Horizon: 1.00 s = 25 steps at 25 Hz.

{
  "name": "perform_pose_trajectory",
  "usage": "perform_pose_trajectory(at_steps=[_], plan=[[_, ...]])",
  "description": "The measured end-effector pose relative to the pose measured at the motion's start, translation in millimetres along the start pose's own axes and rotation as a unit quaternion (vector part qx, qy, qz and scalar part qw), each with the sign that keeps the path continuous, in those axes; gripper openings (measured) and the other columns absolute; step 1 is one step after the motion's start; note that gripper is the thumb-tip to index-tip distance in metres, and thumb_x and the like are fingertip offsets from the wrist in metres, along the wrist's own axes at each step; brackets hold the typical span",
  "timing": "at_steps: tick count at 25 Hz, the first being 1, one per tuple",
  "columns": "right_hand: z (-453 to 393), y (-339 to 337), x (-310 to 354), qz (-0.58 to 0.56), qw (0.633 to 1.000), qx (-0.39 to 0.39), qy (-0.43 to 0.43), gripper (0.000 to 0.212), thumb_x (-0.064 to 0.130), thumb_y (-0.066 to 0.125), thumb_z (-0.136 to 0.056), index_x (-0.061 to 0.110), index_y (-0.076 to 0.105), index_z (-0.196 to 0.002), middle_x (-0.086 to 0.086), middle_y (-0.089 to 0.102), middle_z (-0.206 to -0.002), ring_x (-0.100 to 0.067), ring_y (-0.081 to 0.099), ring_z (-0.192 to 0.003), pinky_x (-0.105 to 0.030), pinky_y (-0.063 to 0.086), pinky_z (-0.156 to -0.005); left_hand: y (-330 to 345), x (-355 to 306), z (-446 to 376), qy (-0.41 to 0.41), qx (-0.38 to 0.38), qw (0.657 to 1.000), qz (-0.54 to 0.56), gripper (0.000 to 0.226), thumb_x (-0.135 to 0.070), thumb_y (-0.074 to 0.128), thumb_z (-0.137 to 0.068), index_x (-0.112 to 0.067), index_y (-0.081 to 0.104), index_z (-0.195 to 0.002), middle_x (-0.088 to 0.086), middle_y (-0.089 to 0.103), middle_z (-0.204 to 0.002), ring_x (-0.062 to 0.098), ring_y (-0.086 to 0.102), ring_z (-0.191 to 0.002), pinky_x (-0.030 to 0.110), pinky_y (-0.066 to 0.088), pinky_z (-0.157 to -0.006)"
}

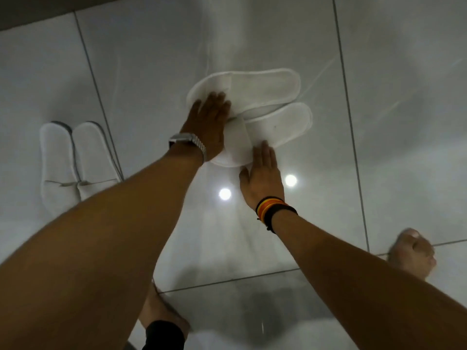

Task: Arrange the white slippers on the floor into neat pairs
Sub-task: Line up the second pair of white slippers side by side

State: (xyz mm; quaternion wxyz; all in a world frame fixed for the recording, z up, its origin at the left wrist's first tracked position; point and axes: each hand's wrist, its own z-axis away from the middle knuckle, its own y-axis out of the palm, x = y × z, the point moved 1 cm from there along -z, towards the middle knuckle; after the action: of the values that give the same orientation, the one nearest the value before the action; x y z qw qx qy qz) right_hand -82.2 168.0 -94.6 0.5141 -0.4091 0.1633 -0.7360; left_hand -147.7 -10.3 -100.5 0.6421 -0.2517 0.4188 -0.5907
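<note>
Two white slippers lie on the glossy floor ahead, heels pointing right, the farther slipper (262, 89) partly overlapped by the nearer slipper (280, 125). My left hand (207, 122) lies flat on their toe ends, fingers spread. My right hand (262, 175) rests flat on the floor, its fingertips touching the nearer slipper's toe edge. Neither hand grips anything. At the left, another pair of white slippers (73, 162) lies side by side, heels away from me.
Grey floor tiles (379, 122) with dark grout lines reflect two ceiling lights. A dark wall base (38, 11) runs along the top left. My bare right foot (412, 251) and left foot (156, 309) stand near the bottom.
</note>
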Motion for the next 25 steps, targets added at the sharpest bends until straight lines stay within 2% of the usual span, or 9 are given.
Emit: perform_pose_trajectory(at_steps=[2,5,8,10,12,14,16,25], plan=[[-15.1,-8.6,-10.6,0.051,0.998,-0.024,-0.023,0.063,0.031,0.046,-0.095,0.007,0.028,-0.15,-0.011,0.015,-0.163,-0.03,0.015,-0.15,-0.05,0.03,-0.115,4.4,-7.2,-11.4,-0.056,0.034,0.997,0.034,0.067,-0.019,0.036,-0.097,-0.012,0.013,-0.16,0.009,0.001,-0.169,0.03,0.004,-0.156,0.05,0.019,-0.122],[-46.9,-49.3,-34.2,0.12,0.991,-0.028,-0.052,0.059,0.032,0.046,-0.095,0.01,0.034,-0.148,-0.009,0.018,-0.163,-0.03,0.016,-0.15,-0.05,0.027,-0.116,7.8,-45.9,-10.5,-0.112,0.017,0.988,0.109,0.064,-0.025,0.036,-0.096,-0.012,0.023,-0.157,0.013,0.011,-0.168,0.035,0.014,-0.153,0.047,0.02,-0.123],[-65.4,-98.4,-59.8,0.155,0.986,-0.023,-0.064,0.06,0.031,0.043,-0.098,0.014,0.024,-0.152,-0.005,0.008,-0.165,-0.026,0.007,-0.152,-0.049,0.019,-0.121,4.5,-87.7,-1.3,-0.106,-0.002,0.978,0.177,0.059,-0.02,0.04,-0.1,-0.014,0.026,-0.157,0.008,0.022,-0.165,0.031,0.025,-0.149,0.042,0.026,-0.121],[-61.0,-113.1,-69.4,0.171,0.982,-0.022,-0.077,0.063,0.032,0.042,-0.098,0.014,0.017,-0.153,-0.005,0.004,-0.165,-0.025,0.005,-0.152,-0.049,0.018,-0.121,3.2,-101.6,8.4,-0.089,-0.055,0.983,0.153,0.062,-0.013,0.042,-0.097,-0.015,0.025,-0.157,0.005,0.023,-0.165,0.028,0.027,-0.148,0.042,0.03,-0.119],[-45.7,-106.8,-76.6,0.151,0.987,-0.006,-0.063,0.065,0.033,0.043,-0.097,0.013,0.016,-0.153,-0.006,0.004,-0.165,-0.027,0.006,-0.152,-0.05,0.022,-0.12,13.7,-100.4,11.4,-0.092,-0.05,0.985,0.134,0.067,-0.011,0.04,-0.097,-0.015,0.015,-0.159,0.004,0.009,-0.169,0.025,0.014,-0.154,0.04,0.022,-0.123],[-30.3,-95.0,-83.8,0.131,0.99,0.017,-0.039,0.067,0.035,0.043,-0.097,0.013,0.015,-0.154,-0.007,0.003,-0.165,-0.027,0.005,-0.152,-0.052,0.026,-0.118,28.4,-100.1,10.6,-0.089,0.022,0.988,0.126,0.069,-0.015,0.036,-0.101,-0.014,0.001,-0.16,0.004,-0.008,-0.169,0.022,-0.004,-0.156,0.041,0.014,-0.127],[-30.1,-92.0,-93.7,0.137,0.99,0.018,-0.039,0.067,0.036,0.042,-0.098,0.014,0.014,-0.154,-0.006,0.001,-0.165,-0.026,0.003,-0.152,-0.052,0.025,-0.118,37.3,-110.6,4.9,-0.087,0.069,0.986,0.122,0.069,-0.019,0.034,-0.103,-0.012,-0.007,-0.159,0.006,-0.017,-0.167,0.023,-0.012,-0.155,0.04,0.01,-0.127],[-66.7,-174.5,-197.2,0.107,0.993,-0.056,0.001,0.062,0.033,0.046,-0.095,0.014,0.026,-0.151,-0.007,0.009,-0.165,-0.031,0.007,-0.151,-0.056,0.026,-0.117,35.8,-243.7,-58.6,-0.01,0.084,0.98,0.18,0.065,-0.024,0.03,-0.104,-0.006,-0.001,-0.159,0.01,-0.017,-0.167,0.025,-0.01,-0.155,0.038,0.008,-0.127]])
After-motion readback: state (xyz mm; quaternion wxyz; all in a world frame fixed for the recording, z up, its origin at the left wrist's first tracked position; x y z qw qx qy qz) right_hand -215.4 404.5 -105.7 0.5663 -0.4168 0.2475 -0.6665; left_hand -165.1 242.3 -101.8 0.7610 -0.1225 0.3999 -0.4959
